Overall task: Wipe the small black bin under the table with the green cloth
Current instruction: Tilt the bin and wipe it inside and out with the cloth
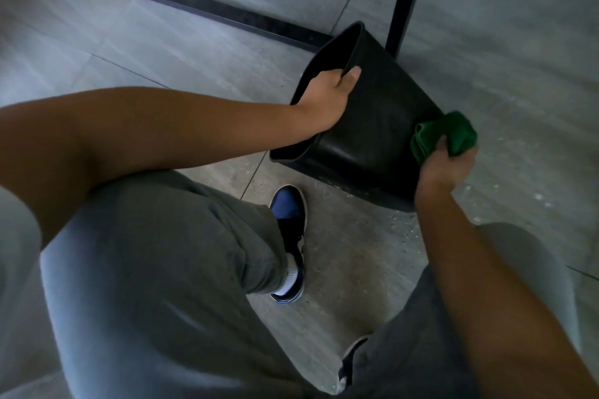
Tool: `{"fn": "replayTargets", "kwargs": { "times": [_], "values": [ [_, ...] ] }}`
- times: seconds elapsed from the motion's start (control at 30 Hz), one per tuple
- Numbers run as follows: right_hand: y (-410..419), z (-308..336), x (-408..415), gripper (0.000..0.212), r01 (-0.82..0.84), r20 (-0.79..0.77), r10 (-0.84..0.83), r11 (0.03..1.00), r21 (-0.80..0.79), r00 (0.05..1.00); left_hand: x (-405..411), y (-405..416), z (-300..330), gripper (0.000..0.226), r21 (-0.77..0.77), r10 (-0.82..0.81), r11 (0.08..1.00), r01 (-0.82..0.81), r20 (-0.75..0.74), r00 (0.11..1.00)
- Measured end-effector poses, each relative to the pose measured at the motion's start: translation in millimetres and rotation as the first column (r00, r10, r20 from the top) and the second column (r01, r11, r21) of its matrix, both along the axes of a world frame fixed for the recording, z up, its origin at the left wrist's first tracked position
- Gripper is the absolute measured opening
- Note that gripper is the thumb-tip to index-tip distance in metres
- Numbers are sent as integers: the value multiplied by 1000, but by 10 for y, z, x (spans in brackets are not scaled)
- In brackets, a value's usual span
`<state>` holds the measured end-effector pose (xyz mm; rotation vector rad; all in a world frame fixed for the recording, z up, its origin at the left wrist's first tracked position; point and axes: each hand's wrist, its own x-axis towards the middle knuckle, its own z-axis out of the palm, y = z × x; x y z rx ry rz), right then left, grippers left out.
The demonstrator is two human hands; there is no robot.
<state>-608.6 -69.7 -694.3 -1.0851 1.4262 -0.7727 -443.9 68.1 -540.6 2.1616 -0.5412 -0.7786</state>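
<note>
At the far left, a bare forearm crosses above a bent knee in grey trousers (155, 256), and below it a blue and black sneaker (289, 236) stands flat on the grey tiled floor (97, 29). The left hand (327, 97) grips the rim of the small black bin (366, 136), with the thumb on the outer wall and the fingers curled over the edge into the opening. The bin is tilted, its mouth turned to the left and its base lifted toward the right, right beside the black metal table frame (227, 14) and touching or just in front of one upright leg (405, 0). Further right, the right hand (450, 168) clutches the bunched green cloth (447, 134), which presses against the bin's outer wall near its base.
</note>
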Motion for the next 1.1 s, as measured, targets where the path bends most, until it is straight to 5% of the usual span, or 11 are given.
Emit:
{"fn": "replayTargets", "kwargs": {
  "times": [0.2,0.3,0.4,0.53,0.7,0.8,0.93,1.1],
  "values": [
    [225,194,-158,62,-118,-244,101,991,-55,964,7,-82,68,47,-21,-43,999,43,-9,999],
    [373,443,-105,59,-217,-210,195,972,-86,958,-14,-94,71,39,-20,-42,999,42,2,999],
    [529,796,-31,54,-501,-182,477,857,-120,860,-13,-103,63,46,-17,-34,999,34,-10,999],
    [623,1160,-149,42,-752,-12,752,659,34,659,42,-80,67,49,-13,-13,1000,13,-30,999],
    [458,1216,-254,25,-550,124,536,817,172,835,118,-80,47,47,-39,7,999,-11,-113,994],
    [311,1163,-295,21,-388,171,356,895,220,919,188,-57,200,30,-2,-170,984,176,-277,946],
    [221,1057,-403,27,-251,187,206,932,263,961,283,52,438,59,275,-575,675,685,-386,722],
    [200,987,-454,19,-193,152,152,932,309,977,219,140,404,67,543,-756,225,809,-427,497]
  ]
}}
